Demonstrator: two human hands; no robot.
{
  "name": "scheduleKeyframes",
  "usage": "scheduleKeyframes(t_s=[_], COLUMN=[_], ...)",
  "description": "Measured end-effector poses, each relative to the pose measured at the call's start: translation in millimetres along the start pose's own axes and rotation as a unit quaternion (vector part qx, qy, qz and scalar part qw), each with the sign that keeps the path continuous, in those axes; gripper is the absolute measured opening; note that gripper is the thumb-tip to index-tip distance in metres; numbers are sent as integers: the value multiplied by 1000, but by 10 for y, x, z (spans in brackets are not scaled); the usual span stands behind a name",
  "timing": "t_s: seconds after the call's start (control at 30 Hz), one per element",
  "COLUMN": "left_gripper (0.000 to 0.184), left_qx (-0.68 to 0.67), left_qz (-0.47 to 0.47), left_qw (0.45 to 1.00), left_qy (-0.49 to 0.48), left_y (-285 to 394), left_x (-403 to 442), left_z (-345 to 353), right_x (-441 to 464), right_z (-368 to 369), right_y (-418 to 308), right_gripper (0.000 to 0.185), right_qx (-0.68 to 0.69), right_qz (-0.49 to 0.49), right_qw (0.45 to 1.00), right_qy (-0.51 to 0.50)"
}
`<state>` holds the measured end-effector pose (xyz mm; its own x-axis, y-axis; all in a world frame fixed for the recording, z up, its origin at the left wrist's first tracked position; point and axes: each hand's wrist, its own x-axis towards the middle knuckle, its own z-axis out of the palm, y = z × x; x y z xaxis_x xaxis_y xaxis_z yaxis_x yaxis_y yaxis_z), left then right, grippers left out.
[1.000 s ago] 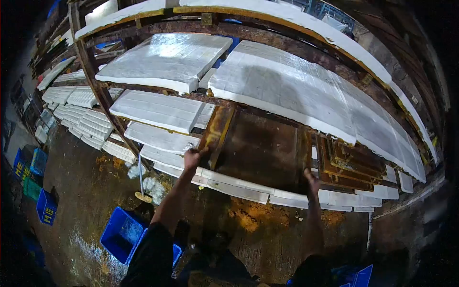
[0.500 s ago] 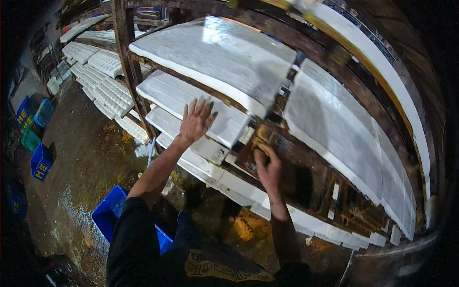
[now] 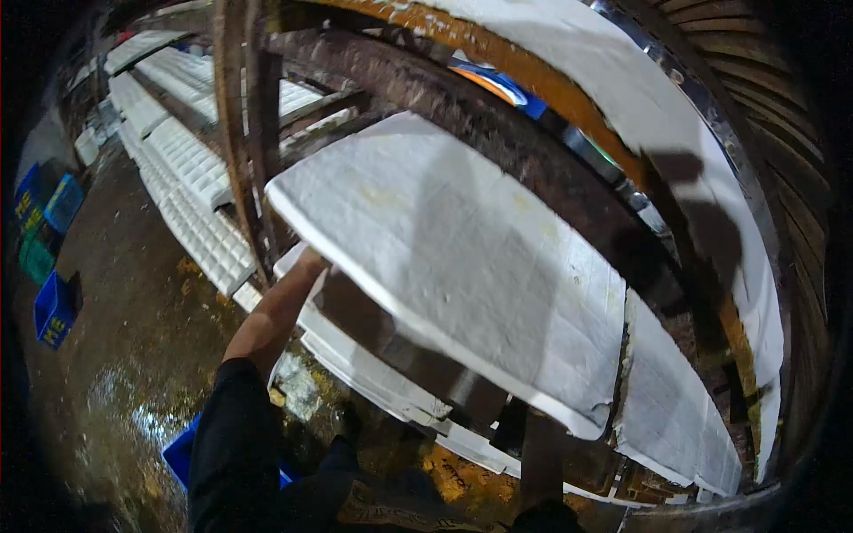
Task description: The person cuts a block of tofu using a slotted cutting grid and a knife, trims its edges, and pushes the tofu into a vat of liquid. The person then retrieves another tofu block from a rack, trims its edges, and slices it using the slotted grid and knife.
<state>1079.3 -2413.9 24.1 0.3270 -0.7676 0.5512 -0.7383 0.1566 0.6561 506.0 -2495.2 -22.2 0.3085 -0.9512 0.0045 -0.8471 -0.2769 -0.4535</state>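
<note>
A large white slab with faint grid lines and a thick rounded edge lies across the dark wooden rack in front of me. My left hand reaches beneath its near left edge; the fingers are hidden, so I cannot tell whether they grip it. My right forearm goes up under the near right part of the same slab, which covers my right hand. Just right of it lies another white slab, separated by a narrow dark gap. More white slabs sit on lower levels.
A wooden post stands left of the slab. Ridged white slabs fill racks beyond it. Blue crates and a green crate rest on the wet floor. A long white sheet curves overhead on the right.
My left hand has gone from the top of a lower slab to beneath a slab's near edge. My right hand has gone out of sight under it. The large slab appears lower and nearer; the view has shifted.
</note>
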Motion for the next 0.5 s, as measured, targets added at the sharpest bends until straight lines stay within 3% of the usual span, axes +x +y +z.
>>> scheduleKeyframes(t_s=[0.2, 0.27, 0.3, 0.33, 0.37, 0.4, 0.43, 0.47, 0.5], left_gripper=[41, 39, 38, 31, 24, 17, 11, 22, 33], left_qx=[-100, -170, -185, -18, -68, -3, -31, -19, -158], left_qz=[-118, -155, -171, -232, -53, -50, 51, 212, 155], left_qw=[986, 965, 956, 972, 962, 976, 967, 944, 915], left_qy=[63, 123, 149, 21, 258, 214, 249, 250, 336], left_y=[-374, -332, 87, 542, 887, 1077, 1275, 1384, 1545], left_x=[-78, -455, -661, -870, -984, -1169, -1199, -1072, -1027], left_z=[84, 101, -83, -492, -473, -690, -829, -1034, -1012], right_x=[-425, -644, -765, -899, -1023, -1162, -1283, -1397, -1535], right_z=[-243, -344, -420, -516, -629, -767, -915, -1078, -1259], right_y=[-183, -419, -585, -762, -956, -1146, -1329, -1511, -1688], right_gripper=[55, 55, 55, 56, 56, 56, 56, 57, 57], right_qx=[-1, -2, -3, -6, -7, -5, 0, 9, 29], right_qz=[63, 64, 59, 47, 32, 14, -10, -39, -75], right_qw=[998, 996, 996, 994, 991, 987, 980, 969, 955], right_qy=[-32, -54, -73, -98, -127, -160, -199, -242, -286])
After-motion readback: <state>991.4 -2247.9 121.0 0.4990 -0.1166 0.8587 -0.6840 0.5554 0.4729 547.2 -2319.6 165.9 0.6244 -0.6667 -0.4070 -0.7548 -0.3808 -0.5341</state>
